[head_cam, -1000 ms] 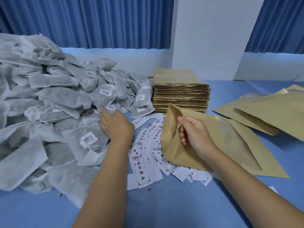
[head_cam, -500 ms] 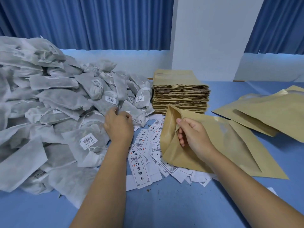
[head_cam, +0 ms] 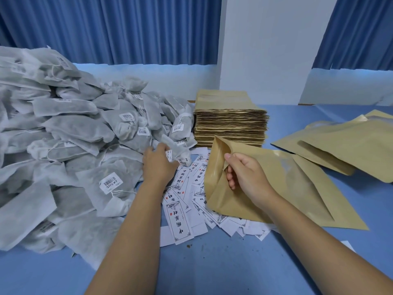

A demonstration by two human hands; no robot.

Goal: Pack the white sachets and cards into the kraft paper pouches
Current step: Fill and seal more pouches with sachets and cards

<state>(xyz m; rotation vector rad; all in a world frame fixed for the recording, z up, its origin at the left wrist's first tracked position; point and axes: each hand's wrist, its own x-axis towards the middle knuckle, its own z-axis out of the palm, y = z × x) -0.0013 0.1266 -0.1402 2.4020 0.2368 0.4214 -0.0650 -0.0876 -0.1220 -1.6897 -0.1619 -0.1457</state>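
White sachets [head_cam: 63, 150] are heaped over the left half of the blue table [head_cam: 212, 269]. The pile is highest at the far left and slopes down toward the centre. Many sachets are seen to carry small barcode labels and string ties. Behind the table, blue curtains [head_cam: 106, 28] and a white pillar [head_cam: 265, 50] are noted.

An open pouch [head_cam: 297, 188] of kraft paper is recorded right of centre. Its far end lies flat on the table and its mouth is raised, facing left toward the heap. Its lower edge overlaps the cards. Further pouches [head_cam: 350, 150] are laid overlapping near the right edge, apart from the open one; whether they are filled cannot be told. A squared pouch stack [head_cam: 230, 122] is set at centre rear, just beside the foot of the sachet heap and behind the mouth of the open pouch.

Cards [head_cam: 180, 222], white with black printed borders and characters, are scattered loosely between the heap and the open pouch and are partly covered by both.

Right hand [head_cam: 244, 175]: the thumb is placed on the outside of the upper wall at the mouth and the fingers are curled inside, so the pouch is gripped and held agape.

Left hand [head_cam: 158, 165]: seen from the back at the foot of the heap, with fingers closed round one sachet [head_cam: 176, 149]. This sachet is somewhat blurred and sits just above the cards.

The two hands are apart, with cards between them.
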